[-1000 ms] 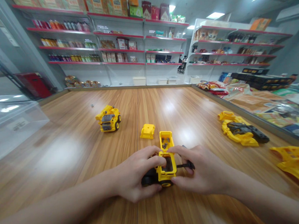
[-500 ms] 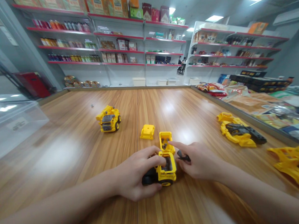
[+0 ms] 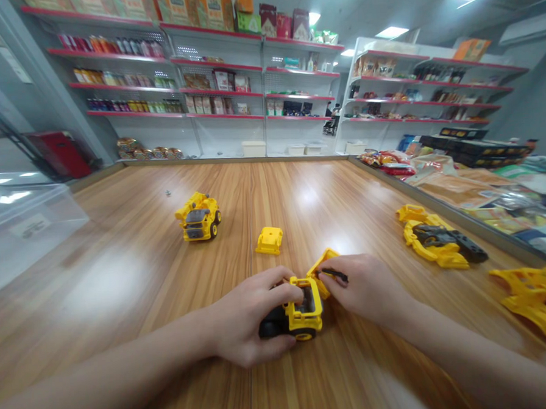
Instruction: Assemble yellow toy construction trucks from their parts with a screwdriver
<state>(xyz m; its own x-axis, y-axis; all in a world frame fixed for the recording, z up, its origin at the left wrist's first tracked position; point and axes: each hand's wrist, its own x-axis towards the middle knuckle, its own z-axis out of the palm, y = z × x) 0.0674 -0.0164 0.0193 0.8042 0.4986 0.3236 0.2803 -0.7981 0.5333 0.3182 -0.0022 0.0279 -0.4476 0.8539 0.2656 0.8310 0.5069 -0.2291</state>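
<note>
My left hand (image 3: 256, 318) is wrapped around a yellow and black toy truck (image 3: 305, 319), which stands on the table with its open cab frame facing me. My right hand (image 3: 362, 285) is closed around a slim black tool (image 3: 334, 274) whose kind I cannot make out. The fingertips of that hand are at a small yellow tray-shaped piece (image 3: 322, 263), now angled to the right behind the cab; its inside is mostly hidden by the fingers. Beyond the truck lies a loose yellow toy part (image 3: 269, 240).
Another yellow toy truck (image 3: 199, 217) stands at the left on the wooden table (image 3: 147, 333). At the right are a yellow and black toy vehicle (image 3: 439, 238) and another yellow one (image 3: 538, 300). A clear plastic bin (image 3: 27, 223) stands at the left edge.
My right hand has moved up and its pointing finger has curled in. The yellow tray-shaped piece has swung from straight to tilted rightward. My left hand and the truck have stayed put.
</note>
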